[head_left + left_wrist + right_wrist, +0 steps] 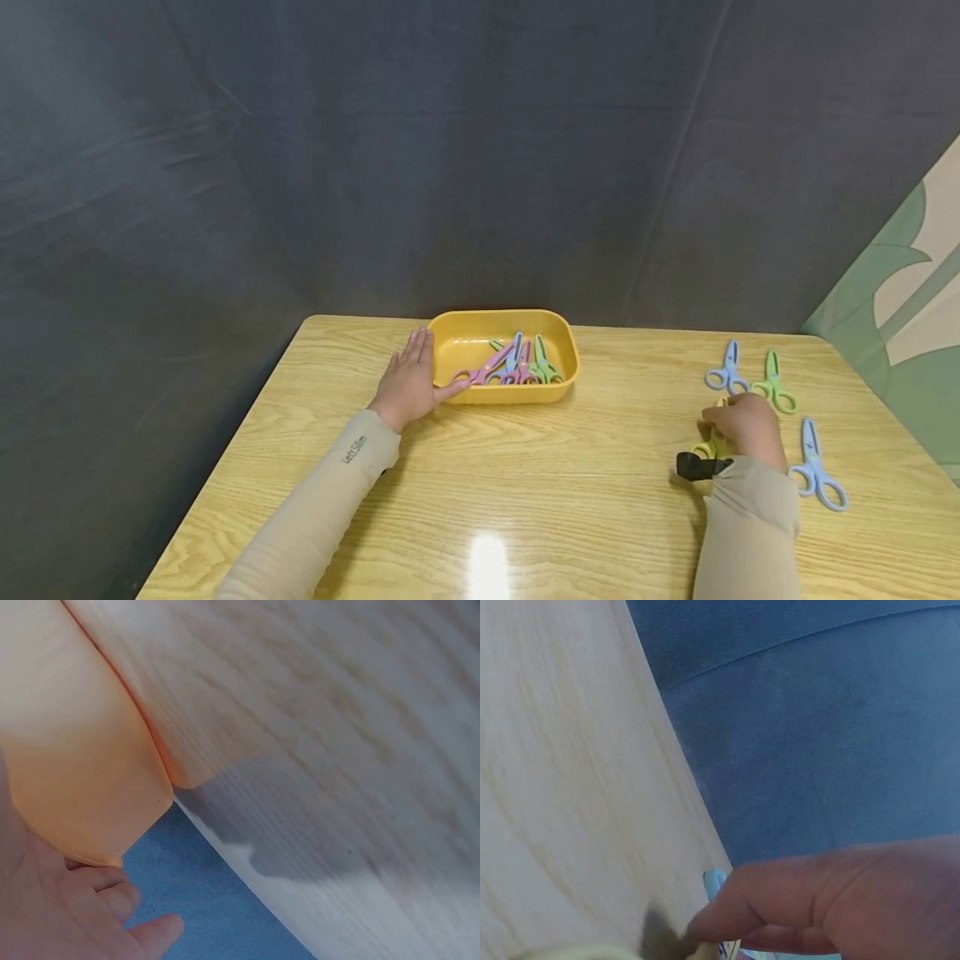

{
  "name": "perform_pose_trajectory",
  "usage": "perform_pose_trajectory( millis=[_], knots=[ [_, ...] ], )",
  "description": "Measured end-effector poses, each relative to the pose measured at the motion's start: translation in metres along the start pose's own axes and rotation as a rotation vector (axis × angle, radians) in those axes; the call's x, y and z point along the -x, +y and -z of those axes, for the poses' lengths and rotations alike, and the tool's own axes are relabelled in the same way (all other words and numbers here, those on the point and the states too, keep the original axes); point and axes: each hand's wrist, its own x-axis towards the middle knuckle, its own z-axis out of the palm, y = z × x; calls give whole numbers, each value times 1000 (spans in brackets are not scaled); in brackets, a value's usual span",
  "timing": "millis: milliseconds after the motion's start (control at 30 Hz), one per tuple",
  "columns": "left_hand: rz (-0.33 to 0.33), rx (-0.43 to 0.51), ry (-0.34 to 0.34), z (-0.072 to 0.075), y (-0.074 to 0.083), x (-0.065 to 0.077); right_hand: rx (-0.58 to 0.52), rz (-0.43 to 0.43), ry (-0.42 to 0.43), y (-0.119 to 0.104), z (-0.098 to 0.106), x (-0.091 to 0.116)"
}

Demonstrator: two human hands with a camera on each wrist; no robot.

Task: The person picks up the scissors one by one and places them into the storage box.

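Note:
A yellow plastic bin (pixel 504 397) stands at the table's far edge, holding several pink, blue and green scissors (pixel 523 367). My left hand (pixel 408 379) lies against the bin's left side, fingers straight and thumb stretched along its front corner; in the left wrist view the bin's wall (pixel 82 742) looks orange beside the fingers. On the right, my right hand (pixel 750 425) pinches yellow scissors (pixel 705 451), partly hidden under it. Blue scissors (pixel 726 371) and green scissors (pixel 774 385) lie just beyond that hand. Another pair of blue scissors (pixel 816 471) lies to its right.
The wooden table (pixel 570 483) ends at a dark cloth backdrop (pixel 480 167) at the back and left. A leaf-patterned surface (pixel 915 333) borders it on the right. A black strap (pixel 697 467) sits at my right wrist.

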Motion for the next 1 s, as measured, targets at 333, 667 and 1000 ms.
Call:
perform_pose_trajectory(
  millis=[333, 667, 1000],
  knots=[
    [17, 8, -19, 3, 1, -1, -20, -16, -21, -15, 5, -1],
    [8, 16, -4, -1, -1, -2, -23, 3, 10, -25, 6, 2],
    [6, 24, 1, -2, -2, -2, -77, 24, 106, -32, 3, 5]
  ],
)
